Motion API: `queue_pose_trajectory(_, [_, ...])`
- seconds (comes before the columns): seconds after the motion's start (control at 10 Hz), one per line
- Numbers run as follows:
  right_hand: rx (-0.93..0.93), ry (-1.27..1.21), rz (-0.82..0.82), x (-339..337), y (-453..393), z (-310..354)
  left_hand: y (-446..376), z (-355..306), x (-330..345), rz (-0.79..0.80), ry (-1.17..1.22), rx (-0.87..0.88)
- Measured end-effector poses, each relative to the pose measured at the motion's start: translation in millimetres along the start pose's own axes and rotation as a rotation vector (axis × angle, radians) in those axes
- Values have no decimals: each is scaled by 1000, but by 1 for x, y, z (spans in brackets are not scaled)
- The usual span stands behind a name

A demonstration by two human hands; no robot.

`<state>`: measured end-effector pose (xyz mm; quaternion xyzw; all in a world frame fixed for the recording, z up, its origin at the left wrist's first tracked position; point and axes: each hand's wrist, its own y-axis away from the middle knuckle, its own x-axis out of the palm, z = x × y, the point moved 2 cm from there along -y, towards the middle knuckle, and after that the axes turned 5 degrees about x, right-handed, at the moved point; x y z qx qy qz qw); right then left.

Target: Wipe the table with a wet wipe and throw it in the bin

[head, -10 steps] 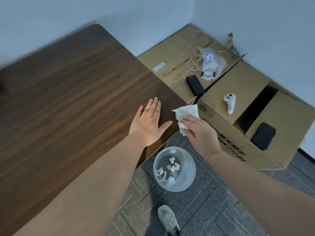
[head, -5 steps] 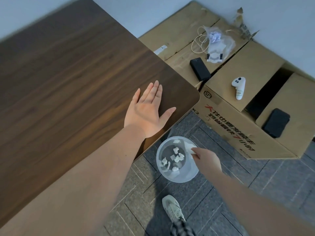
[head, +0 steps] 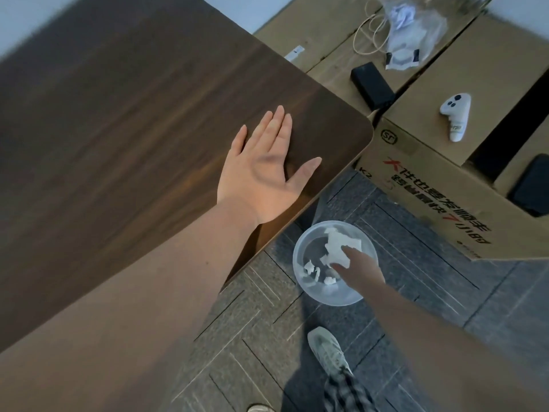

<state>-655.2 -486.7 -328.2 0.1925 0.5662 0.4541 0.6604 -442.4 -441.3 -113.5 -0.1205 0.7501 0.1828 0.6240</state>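
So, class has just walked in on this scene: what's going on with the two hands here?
A person is finishing a table clean-up. The right hand is down at the clear plastic bin on the floor, fingers on the white wet wipe over its opening; whether the wipe is released cannot be told. Smaller white scraps lie inside. The left hand lies flat, fingers spread, on the wooden table near its corner.

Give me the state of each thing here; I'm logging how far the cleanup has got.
Wet wipe: crumpled, over the bin's mouth, right hand's fingertips on it.
Bin: upright on the floor, open, paper scraps inside.
Right hand: reaching into the bin.
Left hand: flat and open on the table.
Table: bare apart from the hand.
Cardboard box: flaps open.
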Motion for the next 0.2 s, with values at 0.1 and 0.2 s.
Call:
queue_pose_trajectory(0.1, [-34,-49,-2,-7,11,2,0,-2,-1,2,6,-1])
queue_pose_trajectory(0.2, [-113,-59,-36,-24,27,8,2,-2,-3,24,12,3])
